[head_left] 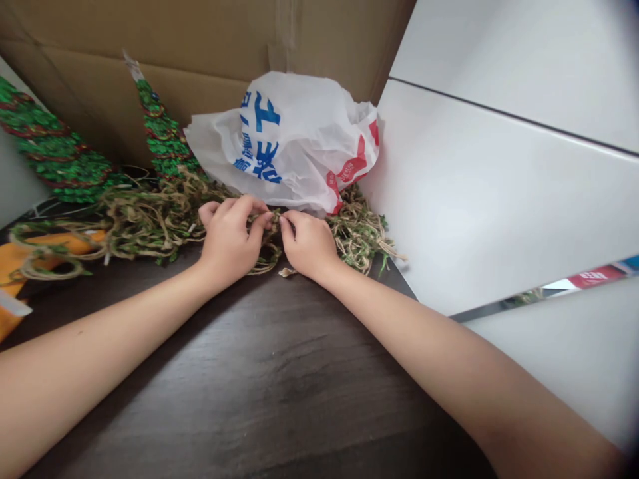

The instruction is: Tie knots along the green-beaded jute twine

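Note:
Brown twine garland with small green leaves (150,223) lies in a tangled heap along the back of the dark wooden surface. My left hand (232,233) pinches a piece of it between thumb and fingers, palm down. Close beside it, my right hand (308,243) also has its fingers closed on the garland, with thumb and forefinger together. The short stretch between both hands is knotted-looking and partly hidden by my fingers. More garland (362,229) spreads out beyond my right hand. Just behind the hands rests a crumpled white plastic bag (304,143) with blue and red print.
Two small green tinsel trees (167,136) stand at the back left. A cardboard sheet (210,40) rises behind everything. Something orange (44,256) lies at the left edge, under some twine. White tiles (499,199) border the dark wooden surface (259,386) on the right.

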`<control>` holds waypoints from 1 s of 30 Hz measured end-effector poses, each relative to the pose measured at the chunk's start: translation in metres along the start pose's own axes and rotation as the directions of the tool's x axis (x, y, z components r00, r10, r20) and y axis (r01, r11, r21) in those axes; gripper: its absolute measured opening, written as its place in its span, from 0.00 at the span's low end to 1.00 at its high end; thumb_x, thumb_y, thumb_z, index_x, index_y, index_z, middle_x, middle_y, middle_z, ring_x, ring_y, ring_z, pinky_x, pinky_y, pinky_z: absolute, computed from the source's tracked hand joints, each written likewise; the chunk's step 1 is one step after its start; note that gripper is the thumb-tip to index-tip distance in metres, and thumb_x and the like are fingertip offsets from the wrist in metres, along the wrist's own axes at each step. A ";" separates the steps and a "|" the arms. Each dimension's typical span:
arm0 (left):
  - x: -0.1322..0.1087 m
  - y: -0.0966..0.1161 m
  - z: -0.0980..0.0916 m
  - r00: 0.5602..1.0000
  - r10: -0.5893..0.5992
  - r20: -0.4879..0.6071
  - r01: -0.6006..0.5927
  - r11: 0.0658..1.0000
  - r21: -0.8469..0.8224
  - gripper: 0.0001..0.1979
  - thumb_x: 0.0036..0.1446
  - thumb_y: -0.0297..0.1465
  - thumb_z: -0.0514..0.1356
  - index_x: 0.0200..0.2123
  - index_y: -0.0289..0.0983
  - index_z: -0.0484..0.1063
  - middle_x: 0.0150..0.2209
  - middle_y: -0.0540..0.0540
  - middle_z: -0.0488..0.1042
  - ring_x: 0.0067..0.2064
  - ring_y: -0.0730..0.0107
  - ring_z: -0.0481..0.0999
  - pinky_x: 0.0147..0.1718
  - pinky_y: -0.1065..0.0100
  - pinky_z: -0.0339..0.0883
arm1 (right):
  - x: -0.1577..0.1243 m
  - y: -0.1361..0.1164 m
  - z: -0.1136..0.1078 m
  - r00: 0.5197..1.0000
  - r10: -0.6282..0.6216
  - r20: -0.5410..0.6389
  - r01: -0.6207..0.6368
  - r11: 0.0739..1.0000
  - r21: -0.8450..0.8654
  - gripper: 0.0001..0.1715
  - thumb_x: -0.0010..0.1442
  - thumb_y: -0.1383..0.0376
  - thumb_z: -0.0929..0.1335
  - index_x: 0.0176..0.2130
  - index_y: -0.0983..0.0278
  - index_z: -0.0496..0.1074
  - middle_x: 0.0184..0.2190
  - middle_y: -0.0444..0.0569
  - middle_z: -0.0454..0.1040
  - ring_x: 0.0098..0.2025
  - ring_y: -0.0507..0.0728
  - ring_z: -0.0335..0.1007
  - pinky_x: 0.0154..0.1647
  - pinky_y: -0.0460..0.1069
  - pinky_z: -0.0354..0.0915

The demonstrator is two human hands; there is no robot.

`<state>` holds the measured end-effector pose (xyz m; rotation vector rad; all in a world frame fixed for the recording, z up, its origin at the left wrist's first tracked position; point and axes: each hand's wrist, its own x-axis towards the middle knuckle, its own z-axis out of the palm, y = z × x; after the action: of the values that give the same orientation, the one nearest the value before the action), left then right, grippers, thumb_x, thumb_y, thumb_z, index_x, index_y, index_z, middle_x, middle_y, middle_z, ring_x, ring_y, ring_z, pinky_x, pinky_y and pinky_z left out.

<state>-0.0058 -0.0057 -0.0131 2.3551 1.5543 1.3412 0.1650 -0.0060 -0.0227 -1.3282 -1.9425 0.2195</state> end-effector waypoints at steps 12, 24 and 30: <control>0.000 -0.005 0.005 0.932 0.360 -0.041 -0.361 0.932 -0.041 0.09 0.72 0.32 0.57 0.40 0.40 0.77 0.45 0.41 0.84 0.51 0.51 0.80 0.56 0.49 0.71 | 0.007 0.009 0.003 0.998 0.061 -0.025 -0.051 0.956 0.289 0.18 0.71 0.64 0.66 0.28 0.61 0.72 0.28 0.44 0.76 0.35 0.55 0.70 0.39 0.50 0.61; -0.002 -0.008 0.006 0.952 0.273 -0.140 -0.290 0.950 -0.116 0.04 0.72 0.32 0.58 0.42 0.41 0.73 0.44 0.43 0.83 0.49 0.54 0.81 0.54 0.52 0.74 | 0.009 0.012 0.006 0.980 0.106 -0.168 -0.051 0.951 0.304 0.18 0.73 0.62 0.64 0.31 0.61 0.74 0.31 0.47 0.80 0.36 0.57 0.73 0.42 0.52 0.65; 0.003 -0.024 0.011 0.975 -0.034 -0.220 -0.009 0.981 -0.192 0.07 0.74 0.37 0.55 0.45 0.42 0.71 0.47 0.42 0.82 0.50 0.55 0.82 0.55 0.53 0.75 | 0.008 0.013 0.007 0.968 0.135 -0.213 -0.083 0.967 0.240 0.17 0.74 0.60 0.64 0.35 0.61 0.77 0.34 0.51 0.82 0.39 0.59 0.76 0.44 0.53 0.67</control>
<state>-0.0159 0.0132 -0.0289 2.1408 1.4081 1.7186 0.1689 0.0087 -0.0305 -1.2500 -1.6022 0.3213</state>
